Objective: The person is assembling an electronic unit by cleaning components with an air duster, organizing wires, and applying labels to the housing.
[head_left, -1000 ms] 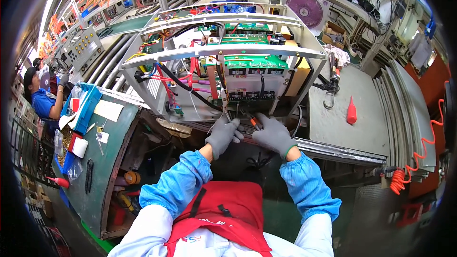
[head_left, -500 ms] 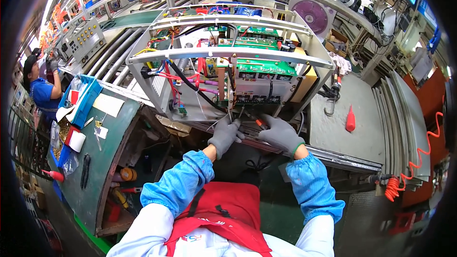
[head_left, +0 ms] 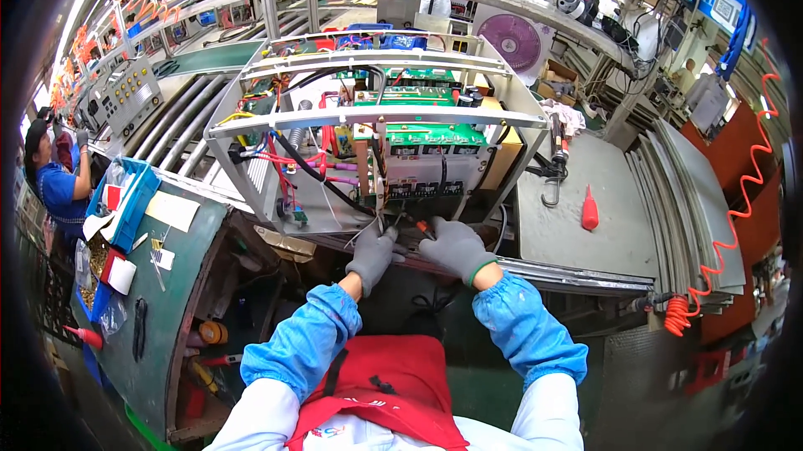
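Note:
An open metal chassis (head_left: 272, 87) stands in front of me, with green circuit boards (head_left: 435, 135) and coloured wires inside. At its lower front edge, my left hand (head_left: 372, 257) in a grey glove pinches the bottom of a thin wire bundle (head_left: 381, 188). Thin pale tails, like cable tie ends, poke out around its fingertips. Close beside it on the right, my gloved right hand (head_left: 458, 250) is closed around a small hand tool (head_left: 424, 226) with an orange-red handle. The tool's tip lies in shadow by the wires, so its kind is unclear.
To the right, a red squeeze bottle (head_left: 590, 210) and a power screwdriver (head_left: 552, 168) lie on a grey bench, beside stacked metal panels (head_left: 682, 208). A green table (head_left: 171, 284) with a blue bin (head_left: 138, 213) stands left. Rollers (head_left: 180, 121) run behind it; a co-worker (head_left: 58, 175) is far left.
The whole view has shifted, so the chassis and bench appear further left. Both hands stay at the chassis's lower front edge, with the orange-red handle still in my right hand.

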A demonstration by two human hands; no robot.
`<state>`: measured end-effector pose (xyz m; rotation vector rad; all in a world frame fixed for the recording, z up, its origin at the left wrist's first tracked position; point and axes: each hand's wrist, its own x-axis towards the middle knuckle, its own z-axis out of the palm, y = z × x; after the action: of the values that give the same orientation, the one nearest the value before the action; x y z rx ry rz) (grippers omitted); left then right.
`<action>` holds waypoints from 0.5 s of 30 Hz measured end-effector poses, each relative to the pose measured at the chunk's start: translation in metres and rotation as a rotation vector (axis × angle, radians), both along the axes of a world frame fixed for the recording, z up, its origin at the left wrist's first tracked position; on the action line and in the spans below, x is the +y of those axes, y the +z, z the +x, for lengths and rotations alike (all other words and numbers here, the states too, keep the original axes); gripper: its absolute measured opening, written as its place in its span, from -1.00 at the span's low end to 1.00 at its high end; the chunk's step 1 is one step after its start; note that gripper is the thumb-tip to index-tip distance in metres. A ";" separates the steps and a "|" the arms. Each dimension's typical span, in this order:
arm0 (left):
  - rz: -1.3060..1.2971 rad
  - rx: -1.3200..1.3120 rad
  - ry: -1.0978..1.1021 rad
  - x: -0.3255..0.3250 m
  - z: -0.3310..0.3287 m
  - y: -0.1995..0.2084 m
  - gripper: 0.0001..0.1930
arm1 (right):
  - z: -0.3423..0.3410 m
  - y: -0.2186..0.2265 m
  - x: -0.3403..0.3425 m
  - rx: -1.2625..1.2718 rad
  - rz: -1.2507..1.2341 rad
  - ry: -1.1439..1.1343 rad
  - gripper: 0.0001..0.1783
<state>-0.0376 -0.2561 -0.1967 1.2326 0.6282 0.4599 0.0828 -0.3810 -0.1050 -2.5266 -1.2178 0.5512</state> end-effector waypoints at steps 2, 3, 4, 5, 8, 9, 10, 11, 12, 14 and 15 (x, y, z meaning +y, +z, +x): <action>0.043 -0.009 0.007 -0.003 0.000 -0.001 -0.69 | 0.002 -0.017 -0.001 0.007 0.033 0.006 -0.49; 0.092 -0.018 0.019 -0.003 -0.001 -0.001 -0.71 | 0.001 -0.022 0.000 0.014 0.073 0.017 -0.50; 0.087 -0.010 0.029 -0.004 -0.002 -0.002 -0.71 | 0.001 -0.026 -0.001 0.022 0.068 0.027 -0.50; 0.119 -0.003 0.042 -0.007 -0.001 -0.003 -0.71 | 0.003 -0.028 -0.003 -0.003 0.113 0.037 -0.52; 0.024 0.039 0.092 -0.015 -0.022 -0.004 -0.72 | -0.005 -0.031 -0.014 -0.090 0.188 0.048 -0.45; -0.083 0.045 0.099 -0.014 -0.025 -0.001 -0.74 | -0.009 -0.022 -0.016 -0.131 0.203 0.036 -0.39; -0.084 0.049 0.125 -0.013 -0.031 0.000 -0.77 | -0.016 -0.024 -0.015 -0.118 0.204 0.054 -0.39; -0.084 0.057 0.144 -0.011 -0.036 -0.001 -0.77 | -0.025 -0.029 -0.015 -0.229 0.220 0.047 -0.32; -0.048 -0.036 0.219 -0.012 -0.037 -0.002 -0.80 | -0.030 -0.032 -0.019 -0.347 0.233 0.028 -0.25; 0.016 -0.163 0.283 -0.008 -0.039 -0.003 -0.75 | -0.039 -0.043 -0.015 -0.410 0.233 0.050 -0.18; 0.015 -0.163 0.282 -0.007 -0.038 0.001 -0.75 | -0.045 -0.047 -0.012 -0.477 0.234 0.062 -0.10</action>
<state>-0.0757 -0.2629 -0.1958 1.1114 0.6623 0.7932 0.0382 -0.3928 -0.1517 -2.4951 -1.4185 -0.1927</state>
